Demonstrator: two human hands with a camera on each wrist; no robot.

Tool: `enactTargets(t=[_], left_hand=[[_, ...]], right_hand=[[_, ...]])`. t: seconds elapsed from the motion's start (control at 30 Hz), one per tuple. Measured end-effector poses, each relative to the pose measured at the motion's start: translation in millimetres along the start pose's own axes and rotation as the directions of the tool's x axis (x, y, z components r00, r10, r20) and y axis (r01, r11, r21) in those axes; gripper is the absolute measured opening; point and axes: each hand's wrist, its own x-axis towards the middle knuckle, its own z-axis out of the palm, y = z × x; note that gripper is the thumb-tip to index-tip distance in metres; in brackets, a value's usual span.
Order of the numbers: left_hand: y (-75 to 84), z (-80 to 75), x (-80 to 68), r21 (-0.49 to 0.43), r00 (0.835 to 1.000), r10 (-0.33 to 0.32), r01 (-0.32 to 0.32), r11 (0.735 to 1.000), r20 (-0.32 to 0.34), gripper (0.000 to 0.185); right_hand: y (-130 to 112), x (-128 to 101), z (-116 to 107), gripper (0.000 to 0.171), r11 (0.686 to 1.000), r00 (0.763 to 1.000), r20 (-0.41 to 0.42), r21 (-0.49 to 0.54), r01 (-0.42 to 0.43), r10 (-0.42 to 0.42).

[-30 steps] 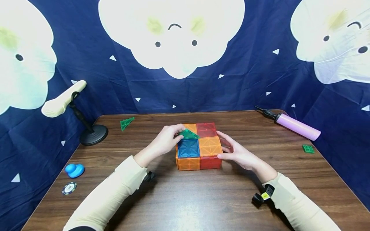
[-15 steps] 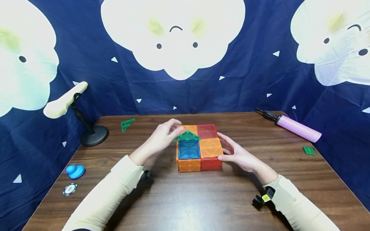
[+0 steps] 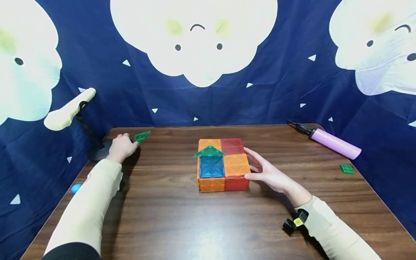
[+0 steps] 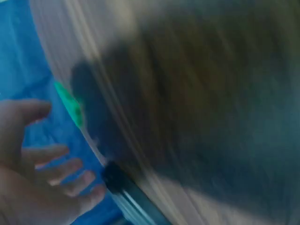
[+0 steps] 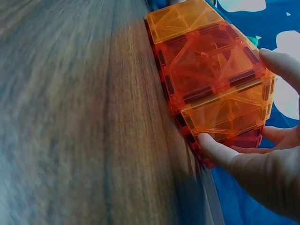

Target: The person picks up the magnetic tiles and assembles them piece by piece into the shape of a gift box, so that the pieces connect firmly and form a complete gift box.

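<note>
A flat block of magnetic tiles (image 3: 224, 169) in orange, red and blue sits mid-table; it also shows in the right wrist view (image 5: 206, 70). A green triangle tile (image 3: 209, 151) stands on its top. My right hand (image 3: 256, 167) rests against the block's right side with straight fingers, thumb (image 5: 213, 147) at the front corner. My left hand (image 3: 125, 145) is stretched to the far left of the table, fingers spread (image 4: 51, 164), just short of a second green triangle tile (image 3: 142, 136) lying there. The left wrist view is blurred.
A black stand base (image 3: 99, 151) with a white padded arm (image 3: 66, 112) sits right behind my left hand. A pink pump (image 3: 334, 143) and a small green square tile (image 3: 346, 168) lie at the right. A blue object (image 3: 76, 187) peeks past my left sleeve.
My left hand has let go of the green triangle on the block and swung left to the loose green triangle. The right hand has stayed at the block's side.
</note>
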Motion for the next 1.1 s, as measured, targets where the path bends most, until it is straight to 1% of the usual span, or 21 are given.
enactTargets(t=[0.07, 0.1, 0.2, 0.27, 0.4, 0.47, 0.57, 0.7, 0.8, 0.9, 1.03, 1.1], left_hand=[[-4.1, -1.8, -1.7, 0.048, 0.996, -0.024, 0.020, 0.999, 0.091, 0.063], [-3.8, -1.7, -2.5, 0.062, 0.993, -0.017, 0.010, 0.998, 0.116, 0.067], [4.2, 1.1, -1.9, 0.077, 0.985, 0.022, -0.036, 0.996, 0.170, 0.070], [8.8, 5.1, -0.9, 0.080, 0.977, 0.050, -0.068, 0.994, 0.207, 0.072], [17.2, 10.8, -0.2, 0.080, 0.962, 0.069, -0.093, 0.992, 0.265, 0.073], [20.8, 11.9, -0.9, 0.069, 0.961, 0.069, -0.091, 0.993, 0.268, 0.074], [27.0, 11.9, -5.4, 0.037, 0.964, 0.083, -0.095, 0.995, 0.252, 0.074], [37.6, 12.6, -17.8, 0.011, 0.962, 0.126, -0.133, 0.991, 0.241, 0.076], [46.8, 13.4, -30.3, 0.007, 0.957, 0.172, -0.179, 0.984, 0.235, 0.079], [56.1, 14.1, -44.4, -0.008, 0.946, 0.231, -0.235, 0.972, 0.228, 0.078], [66.8, 17.7, -68.2, -0.051, 0.927, 0.300, -0.296, 0.954, 0.223, 0.076], [71.8, 20.7, -82.2, -0.069, 0.920, 0.321, -0.313, 0.947, 0.224, 0.076]], right_hand=[[0, 1, -1, 0.092, 1.000, 1.000, 0.003, -0.009, 0.004, -0.004], [0, 1, -1, 0.092, 1.000, 1.000, 0.005, -0.010, 0.004, -0.004], [0, 0, -2, 0.092, 1.000, 1.000, 0.004, -0.012, -0.001, 0.001], [0, 0, -2, 0.092, 1.000, 1.000, 0.002, -0.015, 0.000, 0.000], [1, 0, -2, 0.092, 1.000, 1.000, 0.001, -0.020, 0.005, -0.005], [1, 0, -2, 0.092, 1.000, 1.000, 0.003, -0.020, 0.008, -0.008], [0, 1, -2, 0.092, 1.000, 1.000, -0.002, -0.016, -0.002, 0.002], [-2, 1, -2, 0.091, 1.000, 1.000, -0.007, -0.014, -0.016, 0.016], [-3, 2, -3, 0.091, 1.000, 1.000, -0.005, -0.015, -0.011, 0.011], [-4, 2, -3, 0.091, 1.000, 1.000, -0.007, -0.009, -0.010, 0.010], [-3, 1, -2, 0.091, 1.000, 1.000, -0.004, -0.003, -0.020, 0.020], [-2, 1, -2, 0.092, 1.000, 1.000, -0.002, -0.002, -0.019, 0.019]])
